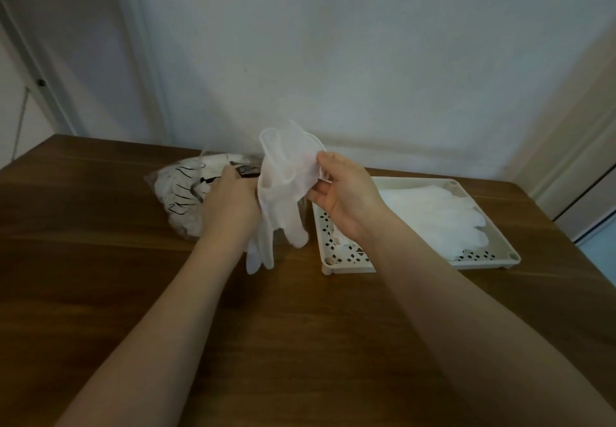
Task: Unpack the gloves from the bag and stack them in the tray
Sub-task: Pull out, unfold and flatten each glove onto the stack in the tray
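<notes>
From the head camera, both hands work above the wooden bench (300, 343). The right hand (340, 193) pinches the cuff of a translucent disposable glove (283, 189) between thumb and fingertips, holding it up so that its finger end hangs down toward the bench. The left hand (230, 199) is curled round the same glove lower down, just in front of the mouth of the clear plastic bag (186, 189), probably to steady the glove or to free it from others clinging to it. How many gloves are in this bunch I cannot tell; it may be more than one.

The bag lies on its side on the bench to the left, with more white gloves showing through it, so the unpacking looks unfinished. The cream perforated tray (336, 265) sits just to the right of the hands, and a flat pile of gloves (443, 213) already lies in it, fingers pointing to the near right corner. Bag and tray are close together, which keeps each transfer short.

Behind the bench is a plain pale wall (366, 59), with a white door frame (143, 59) at the left.
</notes>
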### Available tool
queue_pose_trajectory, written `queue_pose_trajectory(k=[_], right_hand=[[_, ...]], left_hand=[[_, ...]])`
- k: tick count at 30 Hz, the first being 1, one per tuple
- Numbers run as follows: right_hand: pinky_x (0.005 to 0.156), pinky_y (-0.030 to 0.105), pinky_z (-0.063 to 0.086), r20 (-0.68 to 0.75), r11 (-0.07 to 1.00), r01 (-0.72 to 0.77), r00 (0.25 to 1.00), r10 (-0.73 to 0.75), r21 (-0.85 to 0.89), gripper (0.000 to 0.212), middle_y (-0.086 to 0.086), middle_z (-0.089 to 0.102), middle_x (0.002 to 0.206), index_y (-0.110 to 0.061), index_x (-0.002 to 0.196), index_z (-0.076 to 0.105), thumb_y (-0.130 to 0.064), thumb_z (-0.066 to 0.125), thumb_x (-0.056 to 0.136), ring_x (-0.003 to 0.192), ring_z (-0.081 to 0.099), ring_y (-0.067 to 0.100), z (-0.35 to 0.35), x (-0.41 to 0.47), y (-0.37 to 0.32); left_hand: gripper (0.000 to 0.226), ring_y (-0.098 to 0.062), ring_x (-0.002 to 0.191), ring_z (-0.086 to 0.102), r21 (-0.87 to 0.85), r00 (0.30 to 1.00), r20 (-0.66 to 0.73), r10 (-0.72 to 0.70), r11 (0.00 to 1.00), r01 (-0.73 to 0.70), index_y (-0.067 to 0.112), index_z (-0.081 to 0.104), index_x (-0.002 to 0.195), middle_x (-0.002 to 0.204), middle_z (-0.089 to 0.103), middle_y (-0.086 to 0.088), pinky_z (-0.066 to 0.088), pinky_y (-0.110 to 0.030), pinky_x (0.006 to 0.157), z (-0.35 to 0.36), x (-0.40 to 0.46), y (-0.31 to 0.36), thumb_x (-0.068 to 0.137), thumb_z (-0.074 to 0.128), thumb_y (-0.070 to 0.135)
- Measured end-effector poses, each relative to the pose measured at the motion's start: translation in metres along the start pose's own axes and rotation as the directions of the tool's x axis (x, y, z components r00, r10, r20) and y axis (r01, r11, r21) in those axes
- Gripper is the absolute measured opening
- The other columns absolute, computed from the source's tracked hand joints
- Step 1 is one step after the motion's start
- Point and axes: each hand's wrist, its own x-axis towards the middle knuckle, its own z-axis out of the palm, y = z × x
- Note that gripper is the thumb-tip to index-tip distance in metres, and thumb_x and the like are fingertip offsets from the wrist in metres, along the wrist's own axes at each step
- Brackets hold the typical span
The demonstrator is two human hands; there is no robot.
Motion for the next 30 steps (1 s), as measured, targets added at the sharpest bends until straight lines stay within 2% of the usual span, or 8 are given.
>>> queue_pose_trajectory(k=[3,7,12,16,19,23,27,30], right_hand=[[0.079,0.030,0.057,-0.064,0.997,-0.026,0.998,0.021,-0.077,0.016,0.005,0.065,0.092,-0.007,0.088,0.059,-0.010,0.046,0.098,0.086,0.067,0.018,-0.001,0.002,0.005],[0.071,0.025,0.058,-0.080,0.993,-0.029,0.997,0.019,-0.115,0.010,0.009,0.065,0.095,-0.006,0.087,0.057,-0.005,0.051,0.095,0.084,0.067,0.018,-0.003,0.003,0.010],[0.069,0.027,0.057,-0.037,1.000,-0.008,0.999,0.007,-0.029,0.009,0.010,0.065,0.090,-0.007,0.095,0.055,-0.007,0.046,0.097,0.076,0.066,0.018,-0.001,0.000,0.007],[0.085,0.037,0.056,-0.140,0.983,0.174,0.974,-0.180,-0.053,0.010,0.011,0.065,0.103,-0.011,0.098,0.053,-0.011,0.044,0.099,0.094,0.065,0.025,-0.008,0.002,0.004],[0.075,0.033,0.055,-0.187,0.979,0.201,0.964,-0.191,0.040,0.012,0.001,0.066,0.090,-0.013,0.101,0.054,-0.013,0.042,0.100,0.079,0.064,0.016,-0.013,0.001,-0.009],[0.064,0.030,0.053,-0.212,0.988,0.151,0.965,-0.153,-0.026,0.012,-0.002,0.063,0.076,-0.015,0.097,0.057,-0.022,0.047,0.099,0.066,0.060,0.011,-0.021,-0.003,-0.018],[0.073,0.037,0.052,-0.180,0.940,0.118,0.967,-0.183,-0.322,0.012,0.006,0.066,0.091,-0.016,0.086,0.060,-0.021,0.053,0.095,0.085,0.062,0.022,-0.031,-0.008,-0.020],[0.081,0.042,0.051,-0.099,0.896,0.183,0.965,-0.241,-0.404,0.010,0.013,0.067,0.096,-0.012,0.089,0.063,-0.021,0.058,0.090,0.092,0.064,0.028,-0.034,-0.016,-0.027]], left_hand=[[0.028,-0.033,0.119,0.039,-0.018,0.974,-0.139,0.178,0.983,-0.182,0.012,0.058,0.114,0.124,0.048,-0.010,0.035,-0.042,0.096,0.007,0.005,-0.002,0.090,0.048,0.024],[0.038,-0.014,0.112,0.044,-0.623,0.885,-0.456,0.096,0.676,-0.395,0.010,0.045,0.121,0.116,0.043,0.003,0.037,-0.024,0.093,0.000,-0.007,0.011,0.084,0.053,0.013],[0.031,-0.023,0.101,0.048,0.081,0.597,-0.491,0.635,0.715,-0.694,0.010,0.062,0.103,0.109,0.056,-0.013,0.041,-0.037,0.085,0.017,-0.014,0.009,0.085,0.052,0.033],[0.023,-0.026,0.080,0.060,0.102,0.740,-0.349,0.575,0.808,-0.580,0.004,0.065,0.097,0.097,0.061,-0.012,0.044,-0.028,0.065,0.026,-0.011,0.003,0.074,0.070,0.004],[0.033,-0.023,0.102,0.052,0.258,0.928,-0.041,0.371,0.901,-0.349,0.012,0.057,0.115,0.116,0.053,-0.006,0.041,-0.028,0.078,0.029,-0.005,-0.009,0.083,0.062,0.009],[0.027,-0.025,0.103,0.052,0.329,0.987,0.078,0.139,0.931,-0.157,0.012,0.054,0.119,0.115,0.053,-0.008,0.040,-0.031,0.076,0.027,-0.005,-0.009,0.093,0.047,0.016],[0.022,-0.021,0.089,0.055,0.048,0.939,-0.180,0.293,0.956,-0.289,0.011,0.056,0.111,0.103,0.060,-0.006,0.038,-0.029,0.065,0.007,-0.016,0.011,0.096,0.042,0.018],[0.033,-0.019,0.078,0.056,-0.506,0.924,-0.235,0.302,0.773,-0.382,0.011,0.059,0.101,0.088,0.062,-0.006,0.042,-0.031,0.064,-0.026,-0.037,0.050,0.099,0.037,0.035]])
